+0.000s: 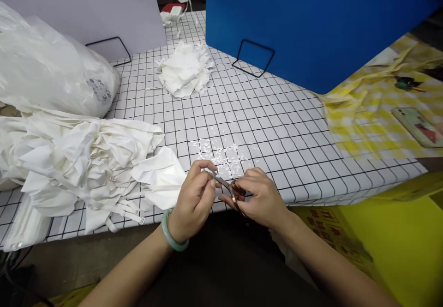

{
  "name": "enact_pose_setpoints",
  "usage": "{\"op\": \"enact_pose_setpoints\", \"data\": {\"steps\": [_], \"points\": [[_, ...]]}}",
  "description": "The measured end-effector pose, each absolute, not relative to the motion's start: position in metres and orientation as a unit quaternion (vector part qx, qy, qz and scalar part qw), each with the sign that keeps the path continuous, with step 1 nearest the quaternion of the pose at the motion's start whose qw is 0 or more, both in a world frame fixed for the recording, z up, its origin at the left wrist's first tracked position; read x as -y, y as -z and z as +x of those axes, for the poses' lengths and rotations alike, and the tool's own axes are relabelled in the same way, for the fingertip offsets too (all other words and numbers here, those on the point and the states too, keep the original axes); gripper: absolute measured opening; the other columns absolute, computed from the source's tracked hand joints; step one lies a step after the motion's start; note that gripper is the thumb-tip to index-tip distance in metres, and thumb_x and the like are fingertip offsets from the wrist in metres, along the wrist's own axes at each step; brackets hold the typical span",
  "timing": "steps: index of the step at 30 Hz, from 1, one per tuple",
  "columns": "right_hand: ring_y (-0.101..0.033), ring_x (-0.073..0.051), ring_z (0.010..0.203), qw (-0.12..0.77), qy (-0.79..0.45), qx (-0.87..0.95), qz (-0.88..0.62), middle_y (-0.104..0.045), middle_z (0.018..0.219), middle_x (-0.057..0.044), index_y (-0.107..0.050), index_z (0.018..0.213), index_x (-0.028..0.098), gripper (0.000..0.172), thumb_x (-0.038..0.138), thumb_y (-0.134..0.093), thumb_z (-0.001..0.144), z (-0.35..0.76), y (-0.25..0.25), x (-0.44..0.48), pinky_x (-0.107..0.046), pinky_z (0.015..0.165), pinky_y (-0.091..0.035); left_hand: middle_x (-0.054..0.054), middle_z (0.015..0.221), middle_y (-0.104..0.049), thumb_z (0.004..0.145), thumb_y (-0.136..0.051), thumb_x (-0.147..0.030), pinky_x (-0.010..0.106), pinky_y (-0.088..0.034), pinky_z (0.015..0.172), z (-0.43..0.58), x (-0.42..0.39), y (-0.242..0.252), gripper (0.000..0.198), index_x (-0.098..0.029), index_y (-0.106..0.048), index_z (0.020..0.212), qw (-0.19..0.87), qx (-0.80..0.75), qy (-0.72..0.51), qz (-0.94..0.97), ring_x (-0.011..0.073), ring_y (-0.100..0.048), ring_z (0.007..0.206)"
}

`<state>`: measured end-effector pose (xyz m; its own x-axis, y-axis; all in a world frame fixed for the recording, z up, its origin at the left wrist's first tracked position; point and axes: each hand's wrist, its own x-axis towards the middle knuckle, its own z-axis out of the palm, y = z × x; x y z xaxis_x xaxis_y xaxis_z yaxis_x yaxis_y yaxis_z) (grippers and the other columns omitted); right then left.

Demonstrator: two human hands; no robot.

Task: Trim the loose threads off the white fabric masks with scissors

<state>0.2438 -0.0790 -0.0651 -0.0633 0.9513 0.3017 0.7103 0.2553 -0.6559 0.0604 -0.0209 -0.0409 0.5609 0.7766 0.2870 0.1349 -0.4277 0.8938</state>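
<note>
My right hand point(263, 198) holds small scissors point(226, 184) with copper-coloured handles, their blades pointing left toward my left hand. At the blade tips, my left hand point(197, 196) pinches the edge of a white cloth piece point(164, 177) that lies to its left; the pinched part is mostly hidden by the fingers. A green bangle point(171, 233) is round my left wrist. Just beyond both hands, many tiny white clippings point(221, 154) are scattered on the grid-patterned tablecloth point(277, 127).
White cloth pieces point(114, 154) are heaped at the left, beside a clear plastic bag point(58, 71). A smaller white pile point(187, 69) lies farther back. Lilac point(104, 11) and blue point(294, 21) panels stand behind. A phone point(418, 127) rests on yellow checked cloth point(360, 117) at the right.
</note>
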Motion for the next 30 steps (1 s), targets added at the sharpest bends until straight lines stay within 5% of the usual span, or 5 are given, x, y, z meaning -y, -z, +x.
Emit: {"op": "enact_pose_setpoints", "data": {"steps": [6,12,17,21,30], "points": [[-0.043,-0.014,0.054,0.391,-0.318,0.522,-0.688,-0.050,0.054,0.002,-0.053,0.055,0.021,0.048,0.057,-0.078,0.076,0.258,0.084,0.097,-0.029,0.052,-0.037,0.010,0.099,-0.056,0.103,-0.043,-0.024,0.037,-0.049,0.091,0.076,0.011,0.054,0.025,-0.018,-0.061,0.088,0.477,-0.287,-0.337,0.760,0.0242,-0.053,0.113],[-0.063,-0.025,0.101,0.529,-0.495,0.423,-0.544,-0.058,0.123,-0.007,-0.060,0.109,0.028,0.059,0.053,-0.089,0.064,0.242,0.087,0.089,-0.037,0.083,-0.056,0.013,0.111,-0.061,0.102,-0.045,-0.022,0.041,-0.053,0.099,0.080,0.022,0.039,0.024,-0.017,-0.066,0.091,0.511,-0.269,-0.345,0.740,0.0241,-0.060,0.116],[-0.060,-0.019,0.083,0.562,-0.498,0.410,-0.517,-0.060,0.092,-0.002,-0.055,0.089,0.024,0.039,0.051,-0.081,0.076,0.209,0.087,0.061,-0.032,0.076,-0.054,0.013,0.118,-0.066,0.098,-0.051,-0.016,0.039,-0.052,0.101,0.045,0.005,0.021,0.017,-0.016,-0.068,0.093,0.439,-0.272,-0.371,0.772,0.0231,-0.064,0.115],[-0.056,-0.016,0.077,0.555,-0.522,0.405,-0.506,-0.059,0.087,0.000,-0.052,0.088,0.025,0.039,0.037,-0.086,0.073,0.204,0.094,0.055,-0.028,0.070,-0.050,0.008,0.098,-0.064,0.090,-0.049,-0.008,0.036,-0.052,0.083,-0.025,-0.022,0.022,0.017,-0.017,-0.063,0.093,0.289,-0.394,-0.324,0.810,0.0214,-0.062,0.095],[-0.052,-0.015,0.073,0.536,-0.539,0.456,-0.462,-0.051,0.084,0.000,-0.049,0.085,0.025,0.029,0.032,-0.077,0.082,0.207,0.069,0.074,-0.025,0.061,-0.044,0.006,0.083,-0.063,0.092,-0.054,-0.021,0.034,-0.049,0.077,-0.061,-0.021,0.048,0.013,-0.016,-0.064,0.084,0.317,-0.409,-0.194,0.833,0.0197,-0.056,0.081]]}}
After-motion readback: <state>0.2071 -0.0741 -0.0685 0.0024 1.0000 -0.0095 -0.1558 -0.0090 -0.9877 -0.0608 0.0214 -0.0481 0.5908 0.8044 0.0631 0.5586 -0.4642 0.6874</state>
